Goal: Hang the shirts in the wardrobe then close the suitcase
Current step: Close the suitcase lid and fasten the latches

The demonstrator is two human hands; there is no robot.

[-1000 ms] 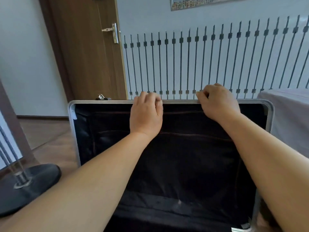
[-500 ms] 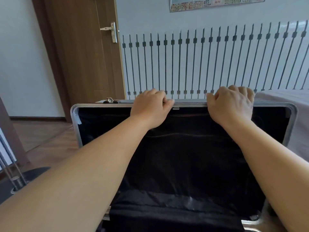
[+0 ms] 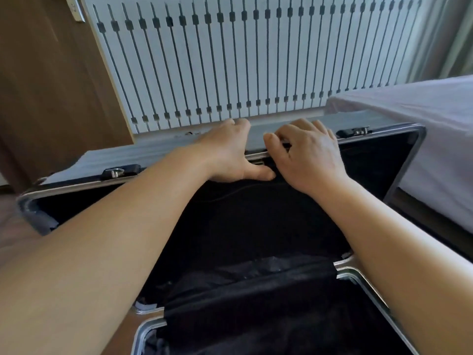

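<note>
**Two hands on the lid rim of one open suitcase**

One suitcase lies open on the floor before me, its lid tilted partly over toward the base. Both halves are lined in black fabric. Two latches show on the lid's outer edge: one at the left, one at the right.

My left hand grips the lid's metal rim near its middle, the fingers curled over the far side and the thumb pressed against the inner lining. My right hand grips the same rim just beside it, fingers curled over the edge. The two hands almost touch.

No shirts show inside either half; I see only dark lining and one fabric divider across the hinge.

Surroundings: one white radiator with many vertical bars behind the lid, one brown wooden door to the left, and one bed with a pale sheet just beside the suitcase on the right.
</note>
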